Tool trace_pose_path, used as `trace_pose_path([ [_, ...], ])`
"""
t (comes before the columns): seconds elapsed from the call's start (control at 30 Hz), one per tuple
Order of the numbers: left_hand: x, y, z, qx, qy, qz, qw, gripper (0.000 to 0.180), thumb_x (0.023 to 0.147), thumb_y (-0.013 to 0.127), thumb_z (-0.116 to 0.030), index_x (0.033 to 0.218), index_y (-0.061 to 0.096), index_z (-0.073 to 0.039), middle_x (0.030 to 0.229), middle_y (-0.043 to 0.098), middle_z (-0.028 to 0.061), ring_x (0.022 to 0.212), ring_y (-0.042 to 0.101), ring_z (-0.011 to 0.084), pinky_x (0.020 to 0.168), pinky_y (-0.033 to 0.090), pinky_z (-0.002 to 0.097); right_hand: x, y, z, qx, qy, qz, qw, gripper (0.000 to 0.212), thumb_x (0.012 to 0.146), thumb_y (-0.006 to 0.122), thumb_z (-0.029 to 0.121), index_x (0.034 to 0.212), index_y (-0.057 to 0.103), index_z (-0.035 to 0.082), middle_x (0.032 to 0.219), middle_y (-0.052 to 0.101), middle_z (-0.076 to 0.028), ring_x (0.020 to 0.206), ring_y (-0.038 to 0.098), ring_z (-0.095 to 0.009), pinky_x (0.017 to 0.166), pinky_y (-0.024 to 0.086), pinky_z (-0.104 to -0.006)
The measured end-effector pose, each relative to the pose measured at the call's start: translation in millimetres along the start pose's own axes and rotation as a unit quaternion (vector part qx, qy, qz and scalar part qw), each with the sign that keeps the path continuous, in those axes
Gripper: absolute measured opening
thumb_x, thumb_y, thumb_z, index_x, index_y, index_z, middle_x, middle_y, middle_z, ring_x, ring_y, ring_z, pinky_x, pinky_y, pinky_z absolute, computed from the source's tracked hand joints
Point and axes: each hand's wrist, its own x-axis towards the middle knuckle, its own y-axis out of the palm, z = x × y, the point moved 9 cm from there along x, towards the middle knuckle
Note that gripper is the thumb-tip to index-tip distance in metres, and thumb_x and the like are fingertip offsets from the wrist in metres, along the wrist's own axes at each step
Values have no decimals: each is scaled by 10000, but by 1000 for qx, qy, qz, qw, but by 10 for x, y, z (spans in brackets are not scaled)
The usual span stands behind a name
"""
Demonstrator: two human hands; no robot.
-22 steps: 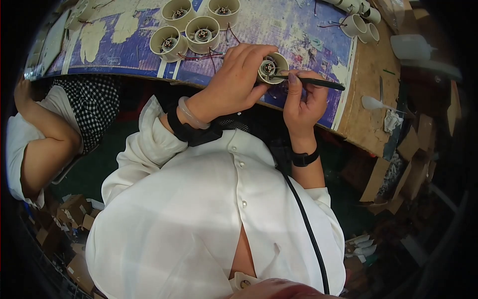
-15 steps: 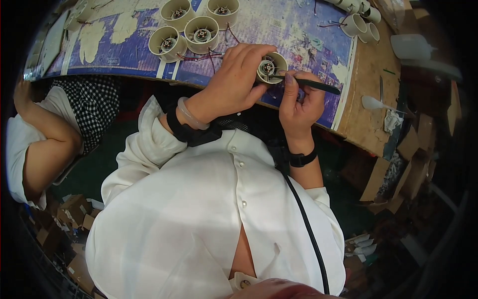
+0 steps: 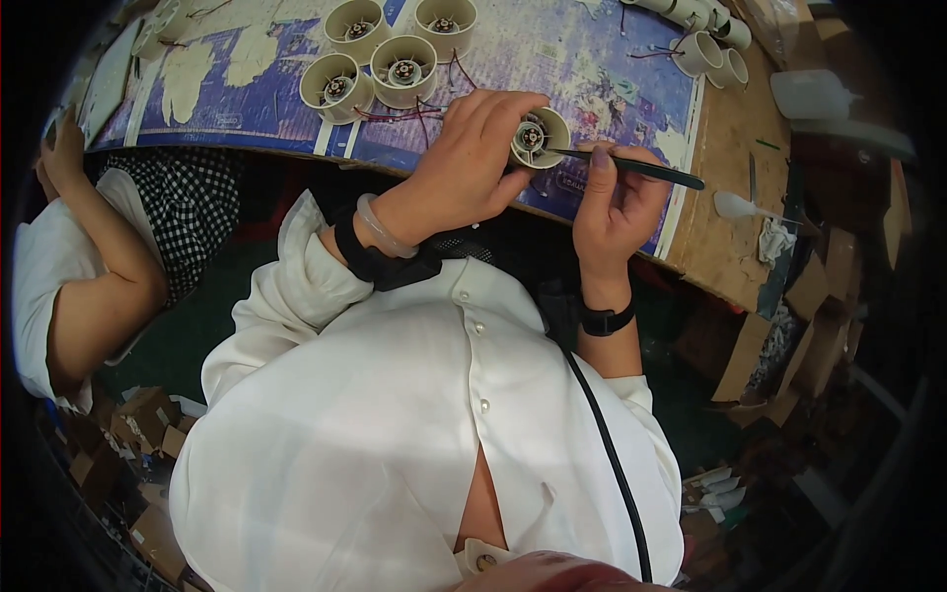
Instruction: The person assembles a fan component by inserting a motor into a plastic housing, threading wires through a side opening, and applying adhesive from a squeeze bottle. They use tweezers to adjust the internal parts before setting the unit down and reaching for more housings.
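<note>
My left hand [image 3: 475,153] is wrapped round the side of a cream round fan housing [image 3: 554,158], which sits at the table's near edge with its opening facing up. Inside the housing a dark motor hub [image 3: 531,136] shows, with wires about it. In my right hand [image 3: 617,207] is a pair of dark tweezers [image 3: 656,172], pinched between thumb and fingers. Their tip points left, at the housing's right rim. Just beyond my left hand stand several similar housings [image 3: 404,97], each with a motor hub inside and thin red and dark wires trailing out.
More cream housings [image 3: 698,57] lie at the far right. A translucent bottle [image 3: 811,95], a white-tipped tool [image 3: 738,205] and crumpled tissue [image 3: 775,240] are on the right. Cardboard boxes [image 3: 745,357] stand below the table's right end. At the left sits another person [image 3: 109,261].
My right hand has moved a little right with the tweezers, drawing their tip back from the motor hub. My left hand stays on the housing. The other person's hand has shifted.
</note>
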Motion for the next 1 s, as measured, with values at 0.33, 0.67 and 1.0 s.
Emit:
trace_pose_path([
  [0.33, -5, 12, -14, 6, 0, -1, 1000, 680, 700, 717, -34, 1316, 428, -52, 1235, 538, 137, 1137, 493, 358, 987, 367, 428, -18, 159, 23, -118, -45, 89, 988, 108, 937, 580, 6, 1020, 511, -2, 936, 661, -111, 853, 627, -132, 761, 482, -232],
  [0.67, -18, 20, -13, 11, 6, 3, 1000, 702, 685, 710, -39, 1324, 421, -50, 1228, 531, 142, 1124, 486, 364, 973, 369, 438, -17, 216, 202, -153, -146, 96, 973, 102, 881, 655, 21, 956, 589, 2, 867, 644, -123, 718, 606, -205, 648, 484, -297],
  [1.0, 150, -96, -326, 90, 69, 11, 993, 708, 646, 694, -19, 1311, 466, -109, 1187, 529, 116, 1108, 496, 321, 968, 353, 433, 494, -333, 283, -361, -91, 84, 924, 73, 869, 646, 31, 941, 653, 25, 873, 651, -91, 789, 621, -233, 699, 497, -303],
])
